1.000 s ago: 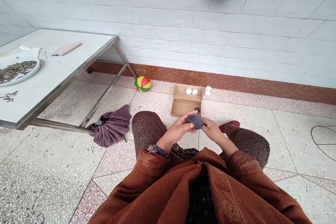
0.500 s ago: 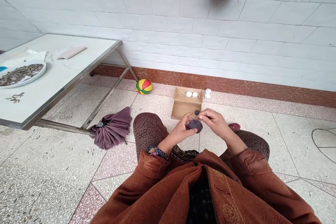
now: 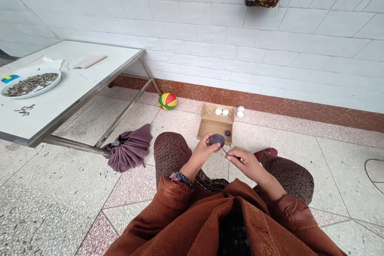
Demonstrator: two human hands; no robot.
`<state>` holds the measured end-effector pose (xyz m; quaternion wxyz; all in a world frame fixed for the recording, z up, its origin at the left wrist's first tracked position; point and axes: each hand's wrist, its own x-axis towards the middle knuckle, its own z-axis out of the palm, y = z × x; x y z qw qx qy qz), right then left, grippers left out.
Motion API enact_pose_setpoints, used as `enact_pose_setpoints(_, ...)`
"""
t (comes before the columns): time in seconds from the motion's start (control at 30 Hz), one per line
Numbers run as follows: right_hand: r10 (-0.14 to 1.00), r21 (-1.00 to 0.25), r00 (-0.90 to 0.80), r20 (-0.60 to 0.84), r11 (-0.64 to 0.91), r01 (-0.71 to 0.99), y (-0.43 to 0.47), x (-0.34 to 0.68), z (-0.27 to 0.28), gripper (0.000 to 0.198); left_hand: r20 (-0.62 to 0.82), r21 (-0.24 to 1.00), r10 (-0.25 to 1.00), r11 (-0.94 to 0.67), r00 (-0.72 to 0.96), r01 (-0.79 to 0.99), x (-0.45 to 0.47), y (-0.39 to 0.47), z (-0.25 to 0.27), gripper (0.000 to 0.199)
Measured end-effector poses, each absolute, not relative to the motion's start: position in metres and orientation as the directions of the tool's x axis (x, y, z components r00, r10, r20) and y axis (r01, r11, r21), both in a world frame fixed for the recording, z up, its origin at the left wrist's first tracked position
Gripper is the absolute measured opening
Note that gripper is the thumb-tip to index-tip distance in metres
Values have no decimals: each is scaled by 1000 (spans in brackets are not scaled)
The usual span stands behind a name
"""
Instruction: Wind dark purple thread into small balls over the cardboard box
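My left hand is closed around a dark purple-grey ball of yarn, held in front of my knees. From the ball a taut strand of yarn runs down to my right hand, whose thumb and fingers pinch it. Beyond my hands an open cardboard box stands on the floor. A smaller dark ball of yarn shows at the right side of its inside. Two white balls of yarn with loose ends rest against the raised lid.
Two more white balls lie right of the box. A striped ball sits by the leg of a white table, which bears a plate of seeds or husks. A folded purple umbrella lies below the table's edge.
My right hand has moved down and drawn the strand from above the yarn ball to its lower right. My left hand has tilted the ball slightly up and left. The view has shifted slightly.
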<state>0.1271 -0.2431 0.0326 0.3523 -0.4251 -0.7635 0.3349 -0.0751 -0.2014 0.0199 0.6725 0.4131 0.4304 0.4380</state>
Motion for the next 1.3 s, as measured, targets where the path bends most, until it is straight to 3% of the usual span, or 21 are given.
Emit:
enact_pose_setpoints(0.1,872,-786,-389,296,454,419,-230,132,58,24,-119,988,962,140,246,-66,-75,-201,19,50)
enact_pose_setpoints(0.17,865,-774,-389,316,472,422,-215,134,68,24,-113,989,940,136,321,-50,-75,-202,21,61)
enact_pose_setpoints(0.3,896,-803,-318,311,426,416,-188,136,61,25,-121,970,833,215,540,-115,-74,-206,31,88)
enact_pose_setpoints(0.43,942,-851,-244,231,318,418,-184,129,25,26,-103,909,761,333,641,-250,-74,-211,38,89)
enact_pose_setpoints(0.63,962,-857,-232,142,237,458,-216,122,-18,21,-187,837,817,423,545,-347,-74,-206,29,58)
enact_pose_setpoints(0.8,940,-833,-291,179,302,463,-237,125,-11,26,-257,857,881,398,397,-328,-74,-201,23,59)
enact_pose_setpoints(1.03,867,-807,-421,267,440,394,-243,126,34,25,-87,996,966,77,243,53,-78,-201,17,50)
enact_pose_setpoints(1.1,870,-791,-395,295,454,409,-234,129,51,23,-63,996,954,43,294,77,-79,-203,18,51)
enact_pose_setpoints(1.3,894,-790,-308,326,436,431,-193,132,65,22,-109,962,781,239,615,-133,-76,-214,29,85)
